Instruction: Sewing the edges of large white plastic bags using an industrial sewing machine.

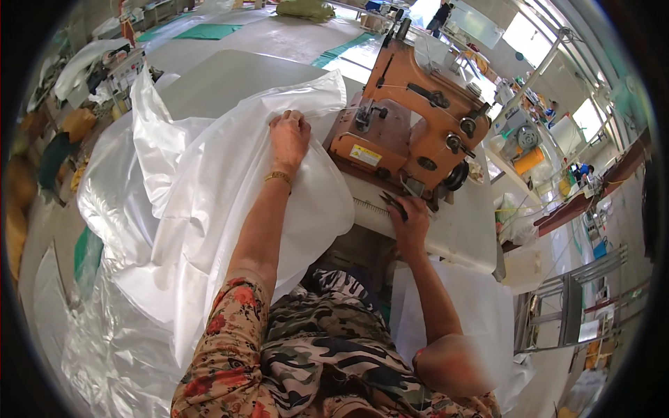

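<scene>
A large white plastic-like sheet [230, 167] spreads over the table's left side and hangs down in folds. My left hand [289, 136] is closed on its upper part, fingers curled into the material. Just right of that hand stands an orange-brown sewing machine [435, 97], with pale threads running along its head. A thin line of thread seems to run from the sheet's top edge toward the needle area. My right hand [411, 224], low in front of the machine, is closed around small dark thread snips [393, 203]. Their tips point up and left.
The pale sewing table [460, 237] carries a printed ruler scale [371, 207] along its front edge. Clear plastic sheeting [118, 355] lies heaped at the lower left. Metal racks [571, 306] stand at the right. A person [441, 17] is far off at the back.
</scene>
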Motion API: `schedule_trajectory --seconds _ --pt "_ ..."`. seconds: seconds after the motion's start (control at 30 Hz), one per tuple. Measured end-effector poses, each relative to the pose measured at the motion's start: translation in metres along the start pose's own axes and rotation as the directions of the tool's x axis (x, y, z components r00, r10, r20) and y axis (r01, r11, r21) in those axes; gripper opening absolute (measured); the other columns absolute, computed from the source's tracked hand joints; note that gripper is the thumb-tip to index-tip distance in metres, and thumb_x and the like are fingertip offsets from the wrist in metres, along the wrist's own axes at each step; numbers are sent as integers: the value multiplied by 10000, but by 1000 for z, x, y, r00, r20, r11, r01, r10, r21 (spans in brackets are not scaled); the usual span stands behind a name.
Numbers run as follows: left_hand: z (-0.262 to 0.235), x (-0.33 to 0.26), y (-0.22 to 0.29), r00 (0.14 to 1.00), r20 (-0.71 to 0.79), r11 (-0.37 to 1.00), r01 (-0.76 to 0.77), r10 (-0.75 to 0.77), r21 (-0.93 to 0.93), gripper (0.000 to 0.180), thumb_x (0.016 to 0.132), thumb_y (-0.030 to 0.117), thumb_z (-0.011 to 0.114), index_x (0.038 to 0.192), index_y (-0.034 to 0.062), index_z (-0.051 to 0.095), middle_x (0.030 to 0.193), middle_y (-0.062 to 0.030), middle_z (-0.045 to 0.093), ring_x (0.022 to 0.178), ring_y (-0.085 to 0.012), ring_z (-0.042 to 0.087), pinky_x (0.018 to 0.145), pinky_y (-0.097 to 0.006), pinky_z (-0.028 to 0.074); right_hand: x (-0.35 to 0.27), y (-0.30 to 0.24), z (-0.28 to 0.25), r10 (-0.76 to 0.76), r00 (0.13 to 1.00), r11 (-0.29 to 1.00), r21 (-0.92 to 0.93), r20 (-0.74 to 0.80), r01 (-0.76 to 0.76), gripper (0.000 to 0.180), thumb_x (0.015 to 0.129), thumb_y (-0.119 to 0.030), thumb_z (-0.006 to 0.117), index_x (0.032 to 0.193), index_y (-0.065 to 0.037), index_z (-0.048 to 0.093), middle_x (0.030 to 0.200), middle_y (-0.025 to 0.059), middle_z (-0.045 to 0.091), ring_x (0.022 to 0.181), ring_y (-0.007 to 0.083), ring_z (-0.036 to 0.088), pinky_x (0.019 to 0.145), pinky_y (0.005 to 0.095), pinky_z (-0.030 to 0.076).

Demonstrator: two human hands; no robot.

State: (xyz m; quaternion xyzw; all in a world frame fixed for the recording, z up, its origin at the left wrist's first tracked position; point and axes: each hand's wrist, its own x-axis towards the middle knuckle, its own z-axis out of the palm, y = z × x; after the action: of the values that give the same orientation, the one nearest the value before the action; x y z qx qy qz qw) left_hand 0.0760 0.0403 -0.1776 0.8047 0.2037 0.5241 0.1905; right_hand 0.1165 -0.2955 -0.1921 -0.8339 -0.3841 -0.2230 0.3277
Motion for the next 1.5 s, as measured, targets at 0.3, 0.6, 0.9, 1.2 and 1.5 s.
schedule_trajectory --seconds 0.3,0.6,0.9,1.2,1.5 --pt "-3 1 -1 996 -66 993 59 -66 -102 108 811 90 638 863 -4 637 835 -154 647 720 -304 641 694 -379 518 1 1 2 -67 997 998 -10 -23 67 290 805 -162 746 1059 -51 661 1009 142 604 965 364 565 879 462 428" --pt "-12 0 6 993 -95 976 43 -64 -214 50 800 87 620 816 40 613 800 -127 621 798 -338 592 908 -422 440 22 -4 -16 -239 879 836 -373 412 402 120 818 -82 629 924 -42 591 927 147 600 976 343 607 751 419 505" --pt "-14 -1 7 989 -146 981 -49 21 -190 57 817 107 601 828 51 605 818 -111 620 836 -313 599 1022 -465 379 96 -91 -17 -272 957 959 -57 99 278 203 967 -209 542 1068 -39 589 959 195 635 872 403 630 721 476 497" --pt "-16 -2 6 990 -138 973 -43 12 -226 75 808 126 604 850 65 605 805 -94 613 830 -294 605 1050 -480 345 192 -119 37 -280 880 766 -463 383 445 118 818 -83 621 788 8 690 827 219 680 834 383 681 698 461 544" --pt "-17 -1 4 979 -198 976 -93 53 -199 88 779 87 634 838 25 612 795 -131 607 814 -344 576 924 -453 430 189 -126 57 -310 871 718 -507 382 478 82 782 -60 629 743 -23 690 803 196 686 782 358 692 639 435 549"
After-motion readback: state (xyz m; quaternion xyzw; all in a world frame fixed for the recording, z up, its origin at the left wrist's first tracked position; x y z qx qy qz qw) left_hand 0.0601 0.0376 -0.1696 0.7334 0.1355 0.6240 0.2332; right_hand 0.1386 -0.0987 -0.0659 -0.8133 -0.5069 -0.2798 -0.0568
